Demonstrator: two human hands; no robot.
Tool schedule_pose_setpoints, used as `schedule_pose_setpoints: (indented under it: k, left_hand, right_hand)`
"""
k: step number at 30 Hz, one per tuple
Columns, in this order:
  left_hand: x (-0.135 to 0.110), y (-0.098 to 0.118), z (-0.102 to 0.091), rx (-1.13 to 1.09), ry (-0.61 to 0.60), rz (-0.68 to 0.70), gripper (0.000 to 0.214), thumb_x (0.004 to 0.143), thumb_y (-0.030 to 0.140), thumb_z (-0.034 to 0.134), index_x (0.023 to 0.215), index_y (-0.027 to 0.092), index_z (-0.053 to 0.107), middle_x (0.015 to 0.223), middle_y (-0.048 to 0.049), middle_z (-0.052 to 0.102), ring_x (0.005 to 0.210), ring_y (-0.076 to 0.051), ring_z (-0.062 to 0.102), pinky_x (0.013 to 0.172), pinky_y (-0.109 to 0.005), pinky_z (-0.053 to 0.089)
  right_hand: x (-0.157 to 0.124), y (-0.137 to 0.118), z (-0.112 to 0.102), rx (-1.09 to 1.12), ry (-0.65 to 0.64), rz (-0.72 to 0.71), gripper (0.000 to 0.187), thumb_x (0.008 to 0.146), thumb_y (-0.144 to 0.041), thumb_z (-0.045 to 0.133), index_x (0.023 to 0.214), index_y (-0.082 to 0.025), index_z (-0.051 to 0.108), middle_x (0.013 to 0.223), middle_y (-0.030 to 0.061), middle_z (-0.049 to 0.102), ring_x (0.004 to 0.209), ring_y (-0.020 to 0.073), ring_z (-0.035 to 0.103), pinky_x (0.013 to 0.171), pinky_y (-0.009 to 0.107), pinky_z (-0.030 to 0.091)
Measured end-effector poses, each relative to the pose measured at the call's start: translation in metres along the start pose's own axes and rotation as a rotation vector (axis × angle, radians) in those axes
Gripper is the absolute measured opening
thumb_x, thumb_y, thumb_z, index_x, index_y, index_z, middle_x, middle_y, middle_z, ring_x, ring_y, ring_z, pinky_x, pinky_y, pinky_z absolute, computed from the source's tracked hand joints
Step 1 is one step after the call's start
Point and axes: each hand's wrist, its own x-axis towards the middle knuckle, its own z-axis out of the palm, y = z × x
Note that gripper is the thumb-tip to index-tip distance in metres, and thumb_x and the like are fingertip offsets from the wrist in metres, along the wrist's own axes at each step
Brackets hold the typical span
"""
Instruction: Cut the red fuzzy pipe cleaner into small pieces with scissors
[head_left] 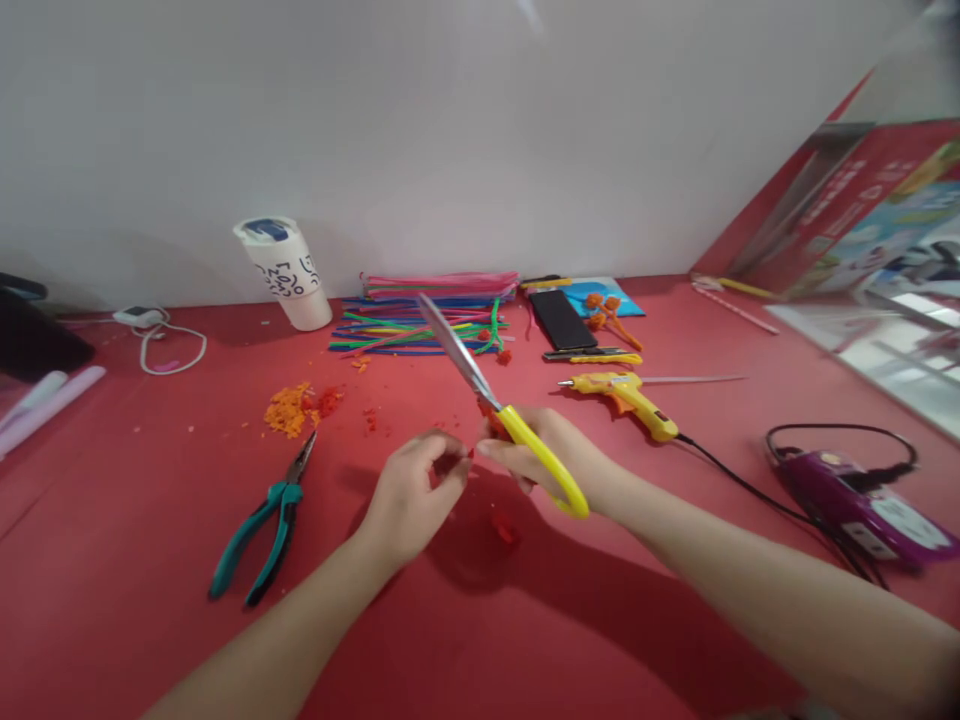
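My right hand (544, 450) is closed around scissors (536, 445) with yellow handles; the blades point up and to the left. A red-orange fuzzy bit (491, 418) shows by the right fingers, partly hidden by the scissors. Facing it, my left hand (412, 490) pinches a tiny red piece (471, 453) between thumb and fingertips. Beneath the hands, a red scrap (505, 527) lies on the red table (420, 640), blurred. Beyond the left hand sit a pile of orange clippings (289, 410) and some red clippings (328, 401).
Teal-handled pliers (274, 520) lie left. Pipe cleaners (420, 325) and a white tumbler (289, 275) are at the back. On the right are a phone (562, 320), cutter knife (600, 357), yellow glue gun (626, 398) with its cord, and purple power strip (862, 505).
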Motion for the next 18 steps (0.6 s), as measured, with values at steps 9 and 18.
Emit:
schedule_pose_setpoints:
  k: [9, 18]
  left_hand:
    - [-0.003, 0.000, 0.003, 0.067, -0.035, 0.031, 0.008, 0.071, 0.014, 0.049, 0.066, 0.018, 0.052, 0.064, 0.0020, 0.053, 0.063, -0.012, 0.050, 0.062, -0.024, 0.039]
    - [-0.001, -0.003, -0.003, 0.154, -0.069, 0.088, 0.013, 0.078, 0.018, 0.044, 0.066, 0.018, 0.050, 0.064, 0.0020, 0.049, 0.062, -0.011, 0.047, 0.060, -0.024, 0.036]
  right_hand:
    - [-0.002, -0.002, 0.014, -0.044, 0.062, 0.022, 0.007, 0.067, -0.021, 0.046, 0.062, -0.018, 0.048, 0.037, -0.0093, 0.038, 0.034, 0.0060, 0.039, 0.038, 0.018, 0.027]
    - [-0.001, 0.020, -0.014, -0.100, 0.229, 0.065, 0.010, 0.071, -0.028, 0.043, 0.064, -0.020, 0.044, 0.036, -0.0091, 0.037, 0.031, 0.0068, 0.036, 0.036, 0.019, 0.029]
